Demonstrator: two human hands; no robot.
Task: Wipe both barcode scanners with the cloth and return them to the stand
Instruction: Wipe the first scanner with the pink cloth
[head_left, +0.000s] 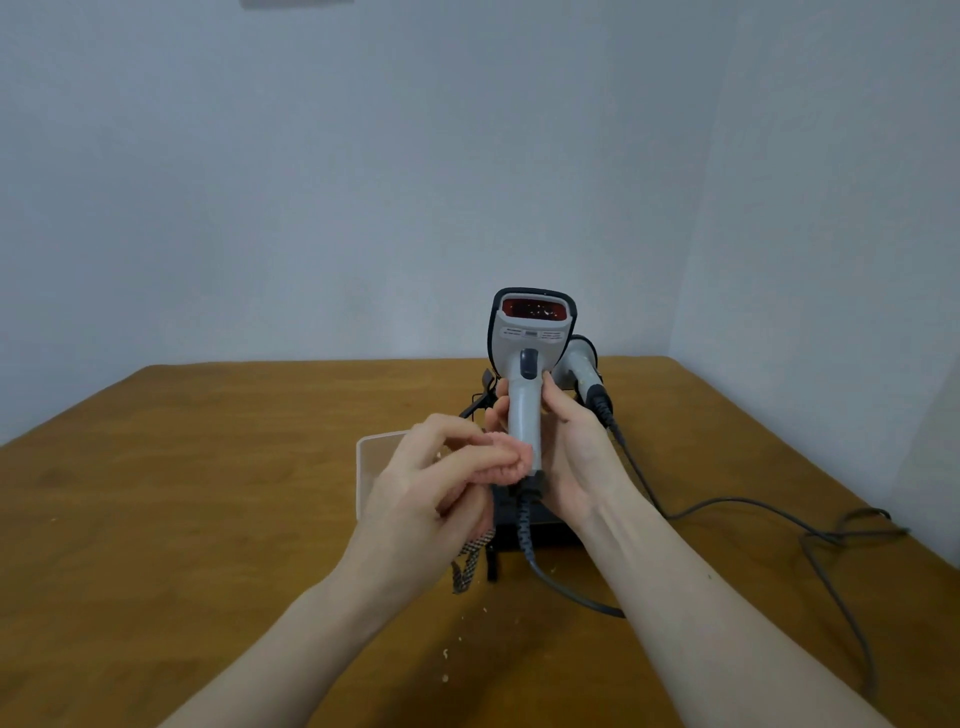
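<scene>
From the head view, the right hand (566, 436) is clamped on the handle of 1 scanner (530, 364), whose long axis stands upright, window facing the person. The left hand (436, 488) pinches the pink cloth (506, 467) against the handle's lower left side. The second scanner (582, 364) rests behind, on the stand (519, 514).

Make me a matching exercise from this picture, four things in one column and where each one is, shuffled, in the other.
1. held scanner
2. second scanner
3. cloth
4. clear tray

A. on the table behind the left hand
B. upright in the right hand
C. on the stand behind
D. pinched in the left hand against the handle

Pairs: 1-B, 2-C, 3-D, 4-A
</scene>
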